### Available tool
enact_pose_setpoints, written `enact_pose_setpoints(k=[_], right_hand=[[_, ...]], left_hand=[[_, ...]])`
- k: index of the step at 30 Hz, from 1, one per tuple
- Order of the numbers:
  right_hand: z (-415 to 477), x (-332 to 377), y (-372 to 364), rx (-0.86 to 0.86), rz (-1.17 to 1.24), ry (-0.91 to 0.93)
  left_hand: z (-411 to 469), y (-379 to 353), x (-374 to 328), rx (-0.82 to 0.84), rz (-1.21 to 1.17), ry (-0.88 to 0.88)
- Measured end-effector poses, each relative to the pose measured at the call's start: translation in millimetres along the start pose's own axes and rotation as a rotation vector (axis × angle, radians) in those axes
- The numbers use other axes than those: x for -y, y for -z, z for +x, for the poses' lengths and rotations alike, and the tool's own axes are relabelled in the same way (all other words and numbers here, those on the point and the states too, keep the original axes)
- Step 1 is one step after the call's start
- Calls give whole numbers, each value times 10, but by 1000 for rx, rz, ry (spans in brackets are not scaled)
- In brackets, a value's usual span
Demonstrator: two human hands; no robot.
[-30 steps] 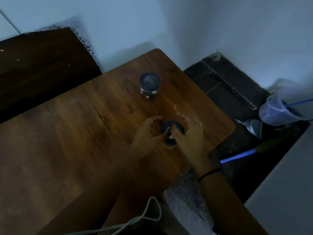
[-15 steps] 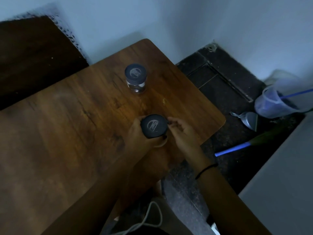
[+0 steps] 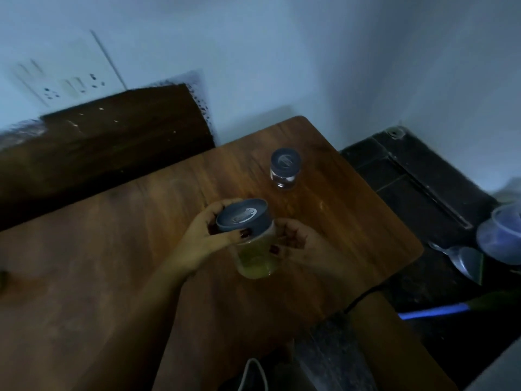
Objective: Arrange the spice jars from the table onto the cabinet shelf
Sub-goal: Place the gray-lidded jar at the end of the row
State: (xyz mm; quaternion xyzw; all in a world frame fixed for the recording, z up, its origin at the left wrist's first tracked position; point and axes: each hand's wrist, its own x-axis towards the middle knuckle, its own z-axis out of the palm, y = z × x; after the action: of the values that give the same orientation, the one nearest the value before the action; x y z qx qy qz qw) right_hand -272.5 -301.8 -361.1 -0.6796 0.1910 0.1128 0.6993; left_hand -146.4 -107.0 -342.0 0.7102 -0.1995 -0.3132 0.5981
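Note:
A clear spice jar (image 3: 253, 258) with a dark lid and yellow-green contents is lifted above the wooden table (image 3: 112, 249). My left hand (image 3: 208, 238) grips it around the lid and upper body. My right hand (image 3: 298, 244) is on the jar's right side, fingers curled against the glass. A second spice jar (image 3: 284, 170), also dark-lidded, stands upright on the table near its far right corner, apart from both hands. No cabinet shelf is in view.
A dark wooden board (image 3: 112, 145) leans behind the table against the pale wall. On the dark floor at right lie a plastic jug (image 3: 501, 232), a dustpan (image 3: 465, 261) and a blue-handled broom (image 3: 434, 313). A white cable (image 3: 248, 373) hangs at the bottom.
The jar has come up off the table in my left hand. My right hand stays at its side. The view has tilted up toward the wall.

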Motion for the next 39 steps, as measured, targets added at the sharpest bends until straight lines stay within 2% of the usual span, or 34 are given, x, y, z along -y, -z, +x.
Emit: enact_pose_setpoints(k=[5,11,16,19,23,27,31,36,39], right_hand=[[163,230,-333,80,-14,77],[252,494,-807,51,202,172],[320,712,-1034,86,326,233],[300,879,-1189,140,457,253],[333,1067,-1393,189,533,275],[419,1229,-1607,118,407,301],[436,1409,-1759,-55,225,483],[421,1690,-1862,-223,73,765],[349,1865,-1878,-305,26,847]], left_hand=[[-196,382,-226,10,-32,-5],[-383,693,-536,-105,-23,-22],[-446,920,-626,-176,-413,47],[-466,982,-487,-203,-417,54],[-510,979,-366,-152,-487,18],[-536,1011,-483,-69,-767,20],[-573,1221,-645,-40,-897,-95],[-671,1381,-969,-93,-846,-223],[-713,1454,-1133,-202,-663,-273]])
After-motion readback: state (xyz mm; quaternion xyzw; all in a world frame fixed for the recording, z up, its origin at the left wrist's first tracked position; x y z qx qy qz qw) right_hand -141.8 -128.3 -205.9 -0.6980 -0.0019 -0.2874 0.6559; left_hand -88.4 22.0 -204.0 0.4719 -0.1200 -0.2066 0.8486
